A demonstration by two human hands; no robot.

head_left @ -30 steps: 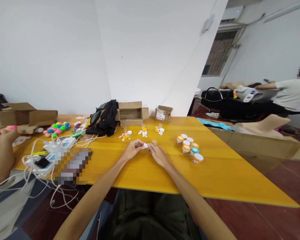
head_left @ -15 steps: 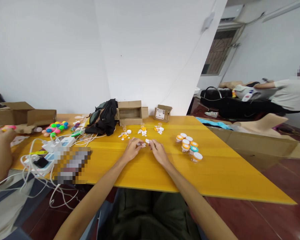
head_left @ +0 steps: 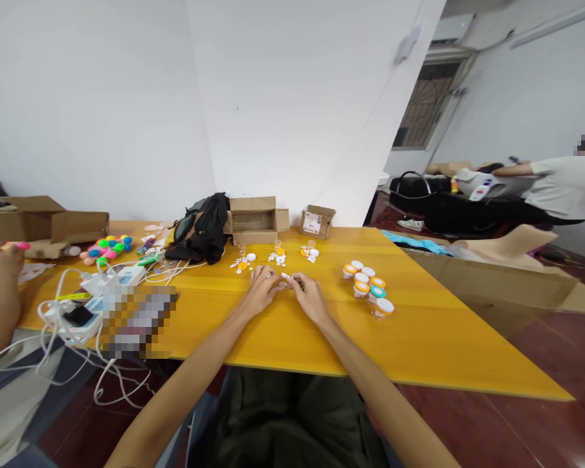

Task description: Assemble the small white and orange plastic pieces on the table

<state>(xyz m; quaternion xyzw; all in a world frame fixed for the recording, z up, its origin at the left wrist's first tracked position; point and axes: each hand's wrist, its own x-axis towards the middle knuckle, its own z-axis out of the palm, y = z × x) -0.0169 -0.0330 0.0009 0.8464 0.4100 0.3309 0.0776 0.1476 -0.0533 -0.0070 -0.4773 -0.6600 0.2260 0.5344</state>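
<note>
My left hand [head_left: 260, 289] and my right hand [head_left: 309, 296] are close together over the yellow table [head_left: 273, 338]. The fingers of my right hand pinch a small white plastic part [head_left: 286, 276], now seen nearly edge-on. My left hand has its fingers bent around a small white openwork piece [head_left: 283, 285], partly hidden by the fingertips. Beyond the hands lie small piles of white and orange plastic parts [head_left: 242, 265], with small clear cups [head_left: 277, 244] behind them. To the right stand several clear jars [head_left: 383, 307] with white, orange and teal lids.
Cardboard boxes [head_left: 255, 221] and a black backpack [head_left: 205, 231] line the wall. On the left are a power strip [head_left: 90, 318] with tangled white cables, a blurred-out flat object [head_left: 143, 322], colourful balls [head_left: 110, 249] and a co-worker's arm [head_left: 2, 299]. Another person [head_left: 560, 185] is at far right.
My left hand has turned more palm-down, its fingers covering more of its piece. The white part in my right hand has tilted from face-on to nearly edge-on.
</note>
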